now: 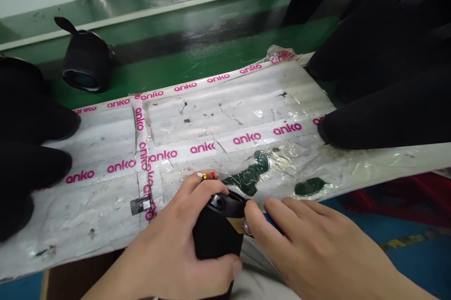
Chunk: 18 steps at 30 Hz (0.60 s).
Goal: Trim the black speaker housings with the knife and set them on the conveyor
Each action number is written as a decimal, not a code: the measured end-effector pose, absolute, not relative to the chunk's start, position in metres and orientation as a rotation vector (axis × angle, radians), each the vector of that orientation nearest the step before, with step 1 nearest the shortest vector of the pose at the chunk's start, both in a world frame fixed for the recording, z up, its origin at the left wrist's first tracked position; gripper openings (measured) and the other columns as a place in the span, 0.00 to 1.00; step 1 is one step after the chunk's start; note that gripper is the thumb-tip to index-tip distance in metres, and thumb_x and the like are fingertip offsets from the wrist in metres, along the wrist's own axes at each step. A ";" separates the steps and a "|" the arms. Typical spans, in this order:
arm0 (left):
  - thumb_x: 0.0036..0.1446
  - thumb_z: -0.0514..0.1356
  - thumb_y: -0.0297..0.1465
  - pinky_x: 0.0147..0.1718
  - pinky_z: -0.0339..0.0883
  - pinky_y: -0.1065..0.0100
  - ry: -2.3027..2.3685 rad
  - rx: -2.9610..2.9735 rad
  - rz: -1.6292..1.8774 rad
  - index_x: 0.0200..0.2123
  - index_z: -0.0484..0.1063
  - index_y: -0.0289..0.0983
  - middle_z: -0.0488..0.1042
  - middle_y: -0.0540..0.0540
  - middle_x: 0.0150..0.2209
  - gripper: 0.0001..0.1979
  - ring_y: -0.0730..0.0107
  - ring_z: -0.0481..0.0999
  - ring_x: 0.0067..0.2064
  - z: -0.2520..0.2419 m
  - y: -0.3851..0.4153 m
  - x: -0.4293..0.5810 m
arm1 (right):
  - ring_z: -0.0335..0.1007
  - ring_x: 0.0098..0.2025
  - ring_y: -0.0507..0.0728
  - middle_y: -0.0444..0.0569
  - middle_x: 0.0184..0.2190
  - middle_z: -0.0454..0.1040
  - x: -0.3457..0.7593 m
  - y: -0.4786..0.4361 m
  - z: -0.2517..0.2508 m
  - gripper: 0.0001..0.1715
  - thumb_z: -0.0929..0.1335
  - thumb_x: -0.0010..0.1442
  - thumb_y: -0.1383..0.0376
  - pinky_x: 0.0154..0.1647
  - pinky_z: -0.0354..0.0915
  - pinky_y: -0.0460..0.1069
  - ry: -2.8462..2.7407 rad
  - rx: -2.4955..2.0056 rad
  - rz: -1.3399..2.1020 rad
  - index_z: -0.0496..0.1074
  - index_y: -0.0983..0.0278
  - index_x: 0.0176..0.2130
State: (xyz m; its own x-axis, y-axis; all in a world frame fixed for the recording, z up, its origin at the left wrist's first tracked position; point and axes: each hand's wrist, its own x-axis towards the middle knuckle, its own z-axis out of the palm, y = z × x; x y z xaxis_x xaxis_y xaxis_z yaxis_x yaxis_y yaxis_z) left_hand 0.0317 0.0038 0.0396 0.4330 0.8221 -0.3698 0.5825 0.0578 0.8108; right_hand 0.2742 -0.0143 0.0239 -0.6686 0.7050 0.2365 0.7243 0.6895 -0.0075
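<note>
My left hand (176,243) is wrapped round a small black device body (216,232) at the near edge of the bench, thumb under it and fingers over its top. Thin red and yellow wire ends (207,175) stick out above my left fingertips. My right hand (317,248) is beside it, thumb and forefinger pinched on a small brown part (235,224) against the black body's side, the other fingers stretched out.
The bench top (105,206) is covered in white sheet, plastic film and pink "anko" tape (246,138). Black speaker-like shells lie at the left (86,60) and in piles at both sides (387,103). A small black label (141,205) sits on the sheet. Green conveyor belt (197,51) runs behind.
</note>
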 end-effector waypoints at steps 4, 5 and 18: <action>0.47 0.69 0.24 0.60 0.76 0.52 1.228 1.568 0.325 0.59 0.65 0.54 0.69 0.49 0.61 0.37 0.47 0.69 0.70 0.037 -0.001 0.030 | 0.67 0.28 0.59 0.42 0.30 0.72 0.274 -0.016 0.023 0.27 0.62 0.58 0.76 0.34 0.58 0.55 -2.618 -1.144 -0.067 0.67 0.63 0.55; 0.47 0.69 0.24 0.61 0.75 0.51 1.227 1.558 0.323 0.58 0.66 0.54 0.70 0.49 0.61 0.36 0.45 0.68 0.70 0.037 -0.001 0.030 | 0.68 0.28 0.59 0.42 0.30 0.73 0.273 -0.015 0.024 0.26 0.62 0.57 0.76 0.34 0.58 0.54 -2.630 -1.134 -0.060 0.67 0.63 0.55; 0.47 0.68 0.23 0.60 0.77 0.54 1.207 1.504 0.382 0.52 0.71 0.50 0.69 0.48 0.61 0.28 0.47 0.68 0.70 0.040 0.003 0.038 | 0.71 0.27 0.57 0.41 0.30 0.73 0.270 -0.021 0.030 0.21 0.63 0.62 0.75 0.31 0.61 0.54 -2.680 -1.232 -0.175 0.66 0.62 0.54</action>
State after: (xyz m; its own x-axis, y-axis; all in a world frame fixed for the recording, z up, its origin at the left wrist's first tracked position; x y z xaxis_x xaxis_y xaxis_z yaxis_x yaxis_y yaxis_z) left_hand 0.0379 0.0027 0.0404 0.4258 0.8296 -0.3611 0.4713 0.1373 0.8712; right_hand 0.2697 -0.0212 0.0304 -0.6378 0.7388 0.2177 0.7608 0.6483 0.0290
